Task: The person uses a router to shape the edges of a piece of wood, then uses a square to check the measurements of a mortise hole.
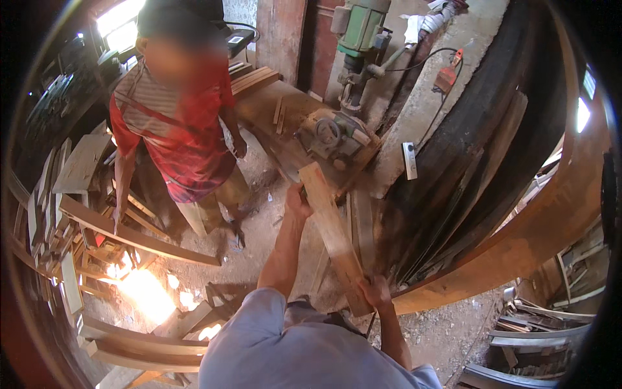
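A thick wooden plank point(332, 235) slants across in front of my body, its far end up near the machine table. Around its left edge, close to the far end, my left hand point(299, 201) is closed. My right hand point(376, 292) grips the near end from the right side. Just beyond the plank stands a green drilling machine point(361, 29) with a handwheel vise point(327, 131) on its wooden table point(285, 139). The fingers under the plank are partly hidden.
A co-worker in a red shirt point(188, 139) stands at the left, near a long board point(139, 236). Large dark boards point(453, 149) lean at the right. A red switch box point(447, 76) and a white socket strip point(409, 160) lie beyond. Timber stacks point(149, 347) fill the lower left.
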`<state>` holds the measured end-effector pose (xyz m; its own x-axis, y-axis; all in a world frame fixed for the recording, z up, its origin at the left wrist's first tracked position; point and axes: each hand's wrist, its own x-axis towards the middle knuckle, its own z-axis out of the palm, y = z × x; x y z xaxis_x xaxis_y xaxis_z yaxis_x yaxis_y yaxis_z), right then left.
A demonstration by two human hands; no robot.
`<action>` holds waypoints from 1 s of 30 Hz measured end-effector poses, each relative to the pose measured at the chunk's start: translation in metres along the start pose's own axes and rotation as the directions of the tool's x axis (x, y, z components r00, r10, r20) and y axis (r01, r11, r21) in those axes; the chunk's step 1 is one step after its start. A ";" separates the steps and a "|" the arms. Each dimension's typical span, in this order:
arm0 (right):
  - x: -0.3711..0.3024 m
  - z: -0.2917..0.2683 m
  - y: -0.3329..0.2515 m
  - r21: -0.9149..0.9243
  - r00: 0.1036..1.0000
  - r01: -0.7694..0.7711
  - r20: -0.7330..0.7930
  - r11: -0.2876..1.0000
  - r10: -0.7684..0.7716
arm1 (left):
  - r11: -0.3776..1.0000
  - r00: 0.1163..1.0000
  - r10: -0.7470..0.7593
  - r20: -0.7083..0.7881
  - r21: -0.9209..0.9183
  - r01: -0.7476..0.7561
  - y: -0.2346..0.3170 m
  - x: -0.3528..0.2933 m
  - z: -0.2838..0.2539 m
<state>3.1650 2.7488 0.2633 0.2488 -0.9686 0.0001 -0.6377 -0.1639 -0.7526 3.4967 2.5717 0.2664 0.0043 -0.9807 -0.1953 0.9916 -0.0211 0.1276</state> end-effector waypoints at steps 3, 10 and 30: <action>0.001 -0.002 -0.002 0.072 0.994 -0.082 0.080 0.994 0.076 | 1.000 1.000 -0.010 -0.003 0.009 0.010 0.003 0.004 0.002; -0.008 -0.014 -0.025 0.129 0.991 -0.119 0.081 0.984 0.109 | 0.998 0.997 -0.042 -0.072 0.037 0.045 -0.006 0.007 0.013; -0.026 -0.028 -0.029 0.025 0.979 -0.059 0.196 0.998 0.054 | 0.986 0.973 -0.130 -0.190 0.076 0.146 -0.021 -0.001 -0.019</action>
<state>3.1563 2.7736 0.3038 0.3525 -0.9204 -0.1693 -0.6333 -0.1014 -0.7672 3.4783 2.5770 0.2459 -0.0997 -0.9148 -0.3915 0.9689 -0.1788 0.1709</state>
